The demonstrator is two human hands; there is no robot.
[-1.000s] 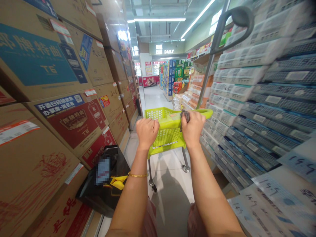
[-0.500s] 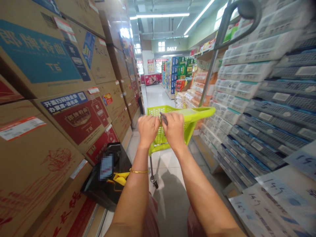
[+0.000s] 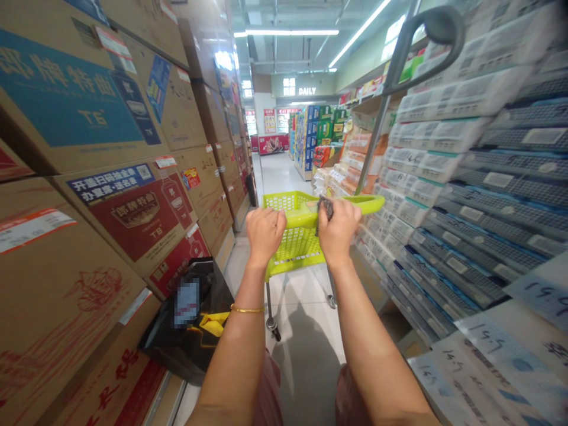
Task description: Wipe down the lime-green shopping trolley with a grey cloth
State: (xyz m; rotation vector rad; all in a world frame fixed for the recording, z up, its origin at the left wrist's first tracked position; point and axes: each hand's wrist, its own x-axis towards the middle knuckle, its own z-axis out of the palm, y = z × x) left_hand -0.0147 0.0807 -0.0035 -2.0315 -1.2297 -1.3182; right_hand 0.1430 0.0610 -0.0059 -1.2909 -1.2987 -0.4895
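Observation:
A lime-green shopping cart [image 3: 297,244] stands in a narrow shop aisle in front of me. My left hand [image 3: 265,231] is closed around the left part of its green handle bar [image 3: 303,220]. My right hand [image 3: 338,229] is closed on the right part of the bar and also pinches a small dark grey cloth [image 3: 326,206] against it. A thin gold bracelet [image 3: 247,309] sits on my left forearm. The cart's basket looks empty as far as I can see into it.
Stacked cardboard cartons [image 3: 133,201] wall the left side. Shelves of wrapped tissue packs [image 3: 461,177] with handwritten price cards [image 3: 501,349] line the right. A black bag [image 3: 195,319] sits low on the left. A grey metal trolley handle [image 3: 399,65] leans on the right shelf. Tiled floor [image 3: 279,171] runs ahead.
My right hand has slid from beside my left hand back to the right part of the handle bar, carrying the dark cloth. The cart has swung back to straight.

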